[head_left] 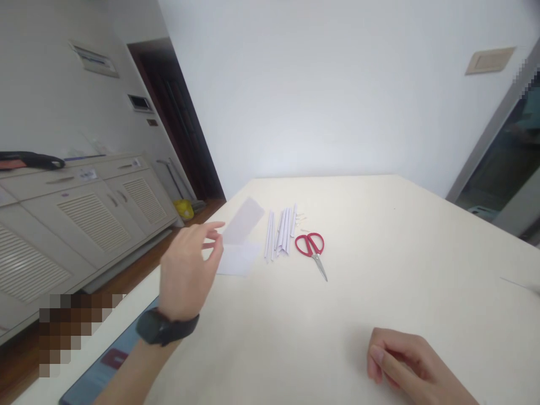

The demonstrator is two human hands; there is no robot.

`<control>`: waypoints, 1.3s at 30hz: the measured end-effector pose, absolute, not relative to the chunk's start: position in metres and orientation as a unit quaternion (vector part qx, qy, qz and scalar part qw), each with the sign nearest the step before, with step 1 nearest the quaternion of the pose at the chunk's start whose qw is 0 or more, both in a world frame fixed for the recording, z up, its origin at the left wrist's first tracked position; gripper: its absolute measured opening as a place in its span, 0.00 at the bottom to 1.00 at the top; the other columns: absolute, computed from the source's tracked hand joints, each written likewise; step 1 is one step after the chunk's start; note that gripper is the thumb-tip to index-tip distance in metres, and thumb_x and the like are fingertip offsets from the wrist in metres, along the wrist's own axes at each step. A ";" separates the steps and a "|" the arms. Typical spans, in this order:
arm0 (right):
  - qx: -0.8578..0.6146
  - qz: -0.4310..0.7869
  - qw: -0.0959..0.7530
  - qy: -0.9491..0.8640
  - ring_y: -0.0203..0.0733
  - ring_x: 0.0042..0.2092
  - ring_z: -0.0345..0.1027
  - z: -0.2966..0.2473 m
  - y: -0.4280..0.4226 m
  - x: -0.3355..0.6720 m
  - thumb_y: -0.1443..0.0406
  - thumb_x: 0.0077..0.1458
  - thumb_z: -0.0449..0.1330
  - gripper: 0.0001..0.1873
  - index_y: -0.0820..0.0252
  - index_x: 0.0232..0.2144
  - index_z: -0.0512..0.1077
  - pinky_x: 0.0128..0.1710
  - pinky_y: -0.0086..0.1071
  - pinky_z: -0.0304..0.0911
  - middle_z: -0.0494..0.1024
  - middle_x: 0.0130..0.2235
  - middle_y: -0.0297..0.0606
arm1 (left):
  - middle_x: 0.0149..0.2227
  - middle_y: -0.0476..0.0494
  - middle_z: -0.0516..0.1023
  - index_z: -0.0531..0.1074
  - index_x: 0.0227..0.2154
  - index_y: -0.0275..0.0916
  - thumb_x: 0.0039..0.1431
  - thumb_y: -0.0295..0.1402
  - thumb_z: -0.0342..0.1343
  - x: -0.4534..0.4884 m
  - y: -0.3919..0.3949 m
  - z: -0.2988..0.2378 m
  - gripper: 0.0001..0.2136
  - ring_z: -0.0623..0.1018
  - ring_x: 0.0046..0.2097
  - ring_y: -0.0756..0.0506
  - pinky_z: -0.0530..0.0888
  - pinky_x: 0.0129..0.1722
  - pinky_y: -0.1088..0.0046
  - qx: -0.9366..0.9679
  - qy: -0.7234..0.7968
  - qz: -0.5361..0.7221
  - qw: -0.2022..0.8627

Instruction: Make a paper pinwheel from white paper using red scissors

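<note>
My left hand (188,270) is raised over the table's left side, fingers stretched toward two white paper sheets (241,239) and holding nothing. A black watch is on that wrist. My right hand (400,360) rests on the cream table (379,270) near the front edge, its fingers curled under; nothing shows in it. Beyond the sheets lie several rolled white paper sticks (280,229) side by side. Red-handled scissors (312,250) lie just right of them, blades pointing toward me. Small white bits (300,218) sit by the sticks' far ends.
A phone or tablet with a dark screen (103,368) lies at the table's left front edge under my left forearm. A white cabinet (84,219) runs along the left wall, with a dark doorway (177,124) behind it. A glass door (506,163) is at right.
</note>
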State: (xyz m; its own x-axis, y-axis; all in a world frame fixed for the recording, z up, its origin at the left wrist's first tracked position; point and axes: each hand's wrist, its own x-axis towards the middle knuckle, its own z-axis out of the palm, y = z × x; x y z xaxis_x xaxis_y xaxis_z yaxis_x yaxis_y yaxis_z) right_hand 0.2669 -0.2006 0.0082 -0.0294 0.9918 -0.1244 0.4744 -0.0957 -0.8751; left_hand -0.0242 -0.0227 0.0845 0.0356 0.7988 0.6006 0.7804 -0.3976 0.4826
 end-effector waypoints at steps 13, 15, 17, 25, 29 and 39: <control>-0.572 0.398 0.416 -0.584 0.45 0.45 0.72 0.032 -0.164 0.264 0.57 0.63 0.57 0.16 0.53 0.51 0.70 0.40 0.38 0.72 0.74 0.50 0.41 | 0.34 0.44 0.82 0.76 0.43 0.37 0.53 0.40 0.65 0.026 -0.067 0.046 0.17 0.82 0.33 0.43 0.78 0.29 0.72 0.575 0.482 0.379 0.541; -0.560 0.399 0.435 -0.582 0.46 0.45 0.72 0.029 -0.158 0.260 0.58 0.63 0.57 0.16 0.55 0.51 0.70 0.39 0.38 0.73 0.76 0.48 0.42 | 0.33 0.44 0.83 0.76 0.41 0.37 0.52 0.39 0.66 0.030 -0.069 0.039 0.16 0.83 0.35 0.43 0.78 0.32 0.72 0.561 0.486 0.344 0.575; -0.551 0.392 0.459 -0.577 0.46 0.45 0.73 0.025 -0.155 0.258 0.57 0.63 0.56 0.16 0.57 0.51 0.70 0.39 0.38 0.73 0.77 0.47 0.43 | 0.32 0.44 0.83 0.78 0.38 0.38 0.51 0.38 0.67 0.034 -0.069 0.032 0.13 0.83 0.36 0.42 0.78 0.35 0.71 0.554 0.490 0.309 0.597; -0.569 0.347 0.466 -0.583 0.44 0.41 0.73 0.022 -0.168 0.263 0.59 0.67 0.51 0.15 0.60 0.47 0.73 0.37 0.32 0.70 0.79 0.40 0.40 | 0.28 0.48 0.84 0.81 0.29 0.40 0.46 0.36 0.69 0.046 -0.078 0.021 0.08 0.82 0.30 0.45 0.77 0.33 0.75 0.548 0.484 0.224 0.644; -0.578 0.303 0.434 -0.622 0.41 0.38 0.72 0.028 -0.175 0.257 0.64 0.68 0.50 0.15 0.57 0.49 0.74 0.32 0.29 0.67 0.80 0.41 0.37 | 0.29 0.49 0.84 0.82 0.30 0.40 0.46 0.34 0.69 0.047 -0.083 0.023 0.07 0.82 0.30 0.46 0.77 0.32 0.76 0.540 0.469 0.200 0.670; -0.515 0.154 0.384 -0.751 0.47 0.62 0.60 0.015 -0.181 0.253 0.70 0.65 0.49 0.29 0.52 0.67 0.51 0.61 0.43 0.60 0.65 0.64 0.43 | 0.25 0.49 0.82 0.81 0.37 0.39 0.49 0.33 0.67 0.051 -0.095 0.023 0.11 0.81 0.33 0.44 0.79 0.35 0.72 0.536 0.436 0.181 0.700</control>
State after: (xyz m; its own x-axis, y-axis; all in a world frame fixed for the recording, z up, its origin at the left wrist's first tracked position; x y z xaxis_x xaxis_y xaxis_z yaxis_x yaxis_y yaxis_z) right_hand 0.2530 -0.1813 0.0148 -0.1754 0.8914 0.4180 0.6542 0.4228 -0.6271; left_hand 0.0514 -0.0947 0.0226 0.5551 0.7201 -0.4163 0.2136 0.3602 0.9081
